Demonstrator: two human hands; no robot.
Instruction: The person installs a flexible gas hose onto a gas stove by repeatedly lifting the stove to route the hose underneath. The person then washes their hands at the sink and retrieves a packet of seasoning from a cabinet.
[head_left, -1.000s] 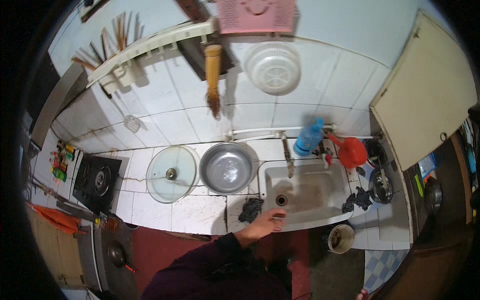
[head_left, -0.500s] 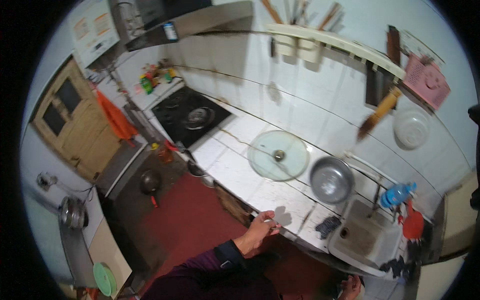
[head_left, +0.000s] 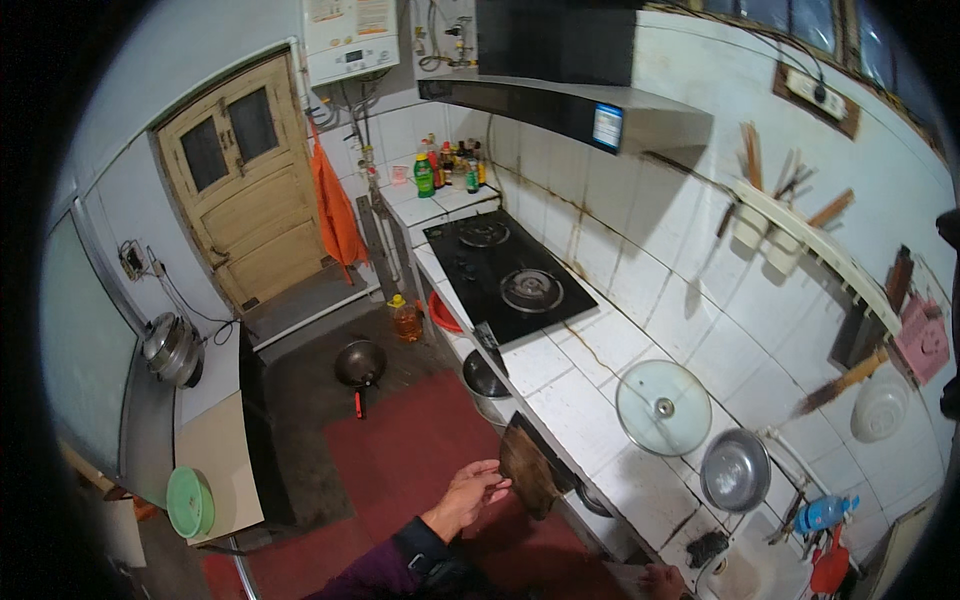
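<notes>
White tiles cover the kitchen wall and the desk along the right. Left hand: its fingers grasp the near edge of a dark wooden board, held tilted just off the desk's front edge, over the red floor. Right hand rests low on the desk edge; its fingers' state cannot be told. Farther right lie a glass lid and a metal bowl; far along sits the black stove.

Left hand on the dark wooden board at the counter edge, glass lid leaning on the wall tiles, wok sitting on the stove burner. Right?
Not quite: the wok is on the floor by the red mat, not on the stove, whose burners are bare in the head view. The rest holds: the left hand touches the dark wooden board at the counter edge, and the glass lid leans on the wall tiles.
</notes>
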